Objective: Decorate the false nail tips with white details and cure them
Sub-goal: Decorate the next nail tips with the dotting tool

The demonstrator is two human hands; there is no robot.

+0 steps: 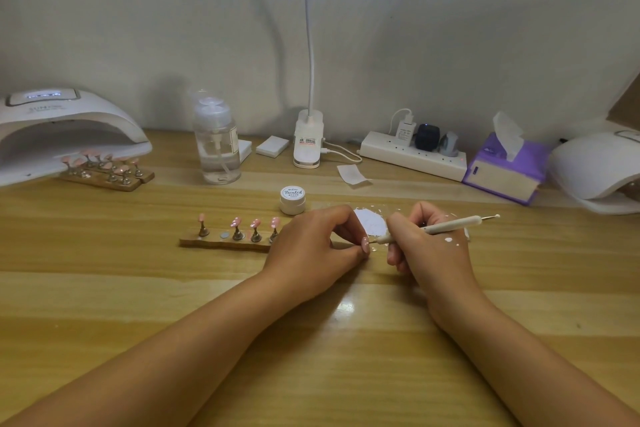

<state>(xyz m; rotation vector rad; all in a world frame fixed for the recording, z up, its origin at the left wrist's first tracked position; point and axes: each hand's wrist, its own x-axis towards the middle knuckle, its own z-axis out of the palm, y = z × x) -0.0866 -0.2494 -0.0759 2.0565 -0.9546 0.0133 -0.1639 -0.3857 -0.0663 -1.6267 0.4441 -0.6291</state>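
pink false nail tip (365,243) pinched in curled thumb and fingers of your left hand (311,246), mid-table. your right hand (426,246) grips slim white dotting pen (446,226), its metal point at nail tip's edge. from left hand: wooden strip stand (221,242) with four pink tips at 9 o'clock, small white lidded gel jar (293,199) at 12 o'clock, white dome curing lamp (52,128) far off at 10 o'clock.
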